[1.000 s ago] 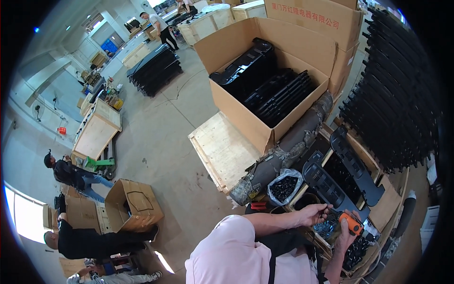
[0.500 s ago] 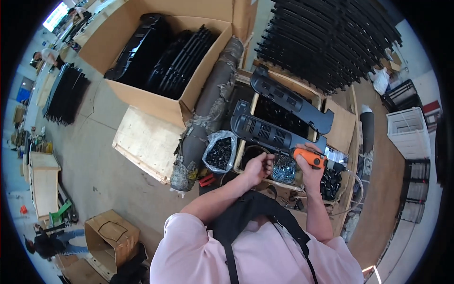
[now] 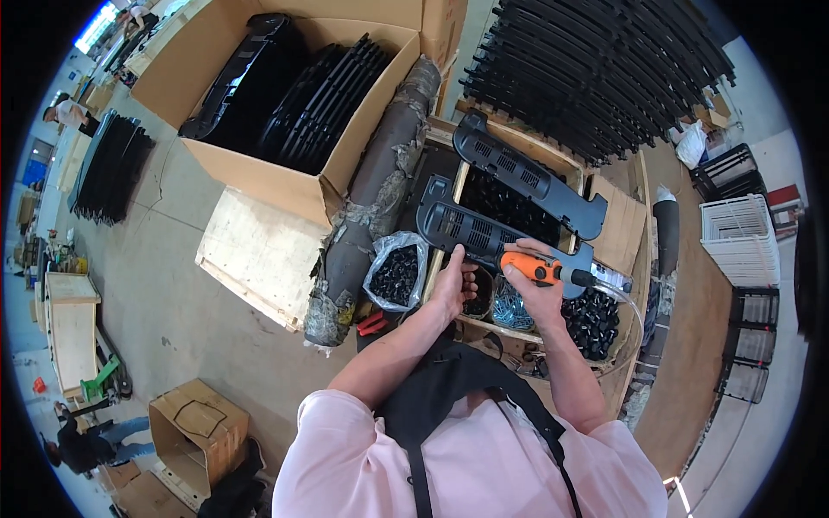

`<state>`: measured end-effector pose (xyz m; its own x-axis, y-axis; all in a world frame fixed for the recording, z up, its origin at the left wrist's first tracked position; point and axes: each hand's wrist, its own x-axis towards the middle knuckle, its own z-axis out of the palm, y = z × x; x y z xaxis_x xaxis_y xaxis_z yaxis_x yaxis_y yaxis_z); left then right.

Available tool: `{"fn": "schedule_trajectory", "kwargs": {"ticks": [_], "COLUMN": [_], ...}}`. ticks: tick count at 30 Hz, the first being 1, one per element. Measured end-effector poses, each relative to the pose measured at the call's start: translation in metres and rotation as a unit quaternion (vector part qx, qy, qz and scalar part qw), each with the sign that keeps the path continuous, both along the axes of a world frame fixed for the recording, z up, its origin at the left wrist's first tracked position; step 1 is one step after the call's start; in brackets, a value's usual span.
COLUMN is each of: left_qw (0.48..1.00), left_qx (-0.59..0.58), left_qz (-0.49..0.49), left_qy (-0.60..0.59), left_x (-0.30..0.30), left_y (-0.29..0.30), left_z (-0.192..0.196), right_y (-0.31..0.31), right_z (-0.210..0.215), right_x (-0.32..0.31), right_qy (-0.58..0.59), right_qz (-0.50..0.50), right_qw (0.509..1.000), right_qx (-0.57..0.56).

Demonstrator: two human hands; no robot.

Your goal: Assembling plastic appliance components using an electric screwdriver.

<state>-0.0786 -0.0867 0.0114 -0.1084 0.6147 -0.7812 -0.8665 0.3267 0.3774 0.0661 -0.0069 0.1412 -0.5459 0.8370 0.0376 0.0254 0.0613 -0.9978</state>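
An orange power screwdriver (image 3: 531, 268) with a pale cord or hose is gripped in my right hand (image 3: 540, 293). It lies level over the near black plastic panel (image 3: 505, 242), its front end pointing left. My left hand (image 3: 452, 281) is at that panel's near-left edge, by the tool's tip, with curled fingers; anything pinched in them is too small to make out. The farther slotted black panel (image 3: 527, 177) lies parallel across the bin. Below the tool are a container of silvery screws (image 3: 512, 311) and a round tub (image 3: 480, 293). Black small parts (image 3: 591, 324) fill the compartment to the right.
A bag of black clips (image 3: 397, 274) stands left of my left hand, red-handled pliers (image 3: 373, 325) near it. A tattered grey roll (image 3: 376, 194) runs alongside a cardboard box (image 3: 250, 177) of black panels. Stacked black strips (image 3: 596, 78) rise beyond; other people are at far left.
My left hand has moved up and left to the near panel's edge. My right hand has shifted left with the screwdriver, which now sits closer to the left hand.
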Motion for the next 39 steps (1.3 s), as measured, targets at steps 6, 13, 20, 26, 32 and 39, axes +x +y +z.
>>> {"fn": "schedule_trajectory", "kwargs": {"ticks": [6,13,20,26,32,39], "left_qw": [0.999,0.996,0.991,0.988,0.982,0.984], "left_qx": [0.016,0.019,0.027,0.011,0.018,0.019], "left_qz": [-0.002,-0.004,0.007,0.033,0.032,0.003], "left_qy": [0.031,0.082,0.132,0.153,0.183,0.175], "left_x": [-0.002,0.002,0.006,0.011,0.013,0.009], "left_y": [0.002,0.004,0.006,0.008,0.012,0.012], "left_z": [0.003,0.005,0.005,0.001,-0.001,0.0], "right_y": [0.002,0.003,0.005,0.008,0.012,0.009], "right_z": [0.003,0.004,0.02,0.022,0.025,0.039], "right_x": [-0.01,-0.01,-0.031,-0.041,-0.045,-0.034], "right_qy": [-0.028,-0.043,-0.143,-0.228,-0.229,-0.068], "right_qz": [0.009,0.032,0.08,0.108,0.135,0.073], "right_qw": [1.0,0.999,0.984,0.963,0.959,0.994], "right_qx": [-0.004,0.01,0.073,0.091,0.096,0.042]}}
